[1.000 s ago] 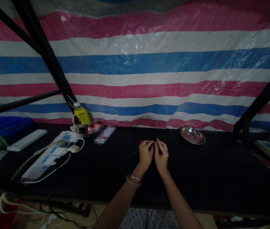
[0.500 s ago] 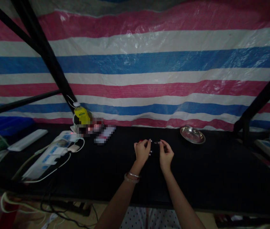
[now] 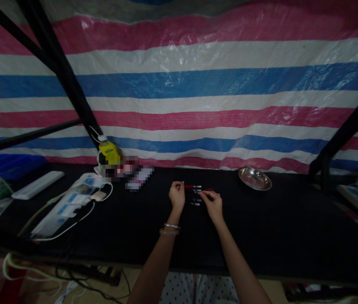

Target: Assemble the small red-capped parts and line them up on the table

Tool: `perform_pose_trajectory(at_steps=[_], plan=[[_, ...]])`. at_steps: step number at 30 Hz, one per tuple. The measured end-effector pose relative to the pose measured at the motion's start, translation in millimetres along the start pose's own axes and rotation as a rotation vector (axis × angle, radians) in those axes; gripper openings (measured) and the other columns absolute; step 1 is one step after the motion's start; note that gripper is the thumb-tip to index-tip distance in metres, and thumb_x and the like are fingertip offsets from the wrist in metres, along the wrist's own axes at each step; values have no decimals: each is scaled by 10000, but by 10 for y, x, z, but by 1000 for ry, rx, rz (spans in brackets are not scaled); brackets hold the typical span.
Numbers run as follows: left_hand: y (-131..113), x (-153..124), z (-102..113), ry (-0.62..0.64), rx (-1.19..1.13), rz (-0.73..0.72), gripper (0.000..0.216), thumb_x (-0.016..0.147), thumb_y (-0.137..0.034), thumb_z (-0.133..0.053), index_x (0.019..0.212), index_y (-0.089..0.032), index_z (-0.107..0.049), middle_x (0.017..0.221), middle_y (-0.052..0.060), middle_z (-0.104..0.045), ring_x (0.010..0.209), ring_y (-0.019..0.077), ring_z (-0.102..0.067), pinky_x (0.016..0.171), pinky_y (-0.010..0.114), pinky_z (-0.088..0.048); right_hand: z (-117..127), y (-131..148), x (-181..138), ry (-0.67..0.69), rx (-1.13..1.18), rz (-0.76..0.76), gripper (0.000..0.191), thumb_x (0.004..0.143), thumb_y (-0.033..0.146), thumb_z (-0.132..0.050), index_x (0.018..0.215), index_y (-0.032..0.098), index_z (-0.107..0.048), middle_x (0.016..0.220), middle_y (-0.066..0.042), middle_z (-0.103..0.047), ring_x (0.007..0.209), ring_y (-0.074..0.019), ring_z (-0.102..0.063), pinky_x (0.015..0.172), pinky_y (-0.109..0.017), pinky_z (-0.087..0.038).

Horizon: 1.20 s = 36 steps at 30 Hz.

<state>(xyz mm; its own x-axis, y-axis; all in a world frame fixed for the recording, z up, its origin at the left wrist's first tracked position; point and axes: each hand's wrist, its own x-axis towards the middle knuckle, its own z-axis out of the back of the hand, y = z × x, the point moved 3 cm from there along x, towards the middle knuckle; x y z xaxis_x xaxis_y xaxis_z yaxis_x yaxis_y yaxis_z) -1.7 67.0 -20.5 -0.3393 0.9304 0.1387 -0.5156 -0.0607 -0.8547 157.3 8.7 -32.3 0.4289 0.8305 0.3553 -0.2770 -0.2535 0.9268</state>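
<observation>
My left hand is closed at the left end of a slim red pen-like stick with a silvery tip, its fingers pressed together. Just below it, a dark pen-like stick with a pale, shiny end reaches the fingertips of my right hand, which pinch there. Whether the left fingers also grip this dark stick cannot be made out. More dark sticks with silvery ends lie on the black tabletop between the hands. A small red piece shows just behind my right fingers.
A shallow metal dish stands at the back right. On the left are a white power strip with cables, a yellow bottle and a long white bar. Black frame posts and a striped sheet border the table.
Both hands have shifted, the left one to the left and the right one slightly left and down. The red stick and the dark sticks between them now show more fully.
</observation>
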Motion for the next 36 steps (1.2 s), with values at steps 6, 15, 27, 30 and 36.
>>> perform_pose_trajectory(at_steps=[6, 15, 27, 30, 36], plan=[[-60, -32, 110, 99, 294, 39, 169, 847, -228, -446, 964, -184, -559, 746, 73, -691, 820, 241, -652, 790, 353, -370, 5, -18, -17, 59, -170, 85, 213, 688, 458, -669, 730, 261, -736, 721, -48, -643, 827, -225, -520, 773, -341, -387], [-177, -128, 147, 155, 641, -13, 255, 873, -195, -366, 1071, -115, -507, 850, 136, -697, 874, 245, -654, 818, 362, -333, -21, -114, -11, 122, -414, 97, 324, 754, 494, -595, 806, 213, -747, 772, -88, -609, 818, -225, -495, 747, -324, -385], [-173, -112, 151, 76, 616, -103, 259, 866, -199, -385, 1082, -127, -508, 775, 95, -679, 808, 247, -642, 786, 372, -339, 92, -52, 4, -48, -369, 69, 335, 808, 438, -509, 863, 181, -718, 766, -73, -585, 771, -209, -494, 735, -315, -390], [-264, -157, 154, 12, 535, -294, 236, 880, -222, -384, 1037, -149, -544, 878, 94, -657, 886, 244, -596, 777, 358, -364, 246, -53, 27, -239, -484, -31, 308, 798, 354, -517, 954, 149, -685, 834, -103, -574, 812, -234, -486, 763, -338, -384], [-411, -447, -54, 211, 398, -815, 316, 864, -262, -460, 1169, -205, -520, 1207, 76, -543, 1110, 231, -461, 902, 370, -370, 265, -25, 16, -154, -807, -150, 411, 806, 249, -506, 1198, 148, -576, 1184, -181, -507, 1045, -316, -438, 826, -382, -336]])
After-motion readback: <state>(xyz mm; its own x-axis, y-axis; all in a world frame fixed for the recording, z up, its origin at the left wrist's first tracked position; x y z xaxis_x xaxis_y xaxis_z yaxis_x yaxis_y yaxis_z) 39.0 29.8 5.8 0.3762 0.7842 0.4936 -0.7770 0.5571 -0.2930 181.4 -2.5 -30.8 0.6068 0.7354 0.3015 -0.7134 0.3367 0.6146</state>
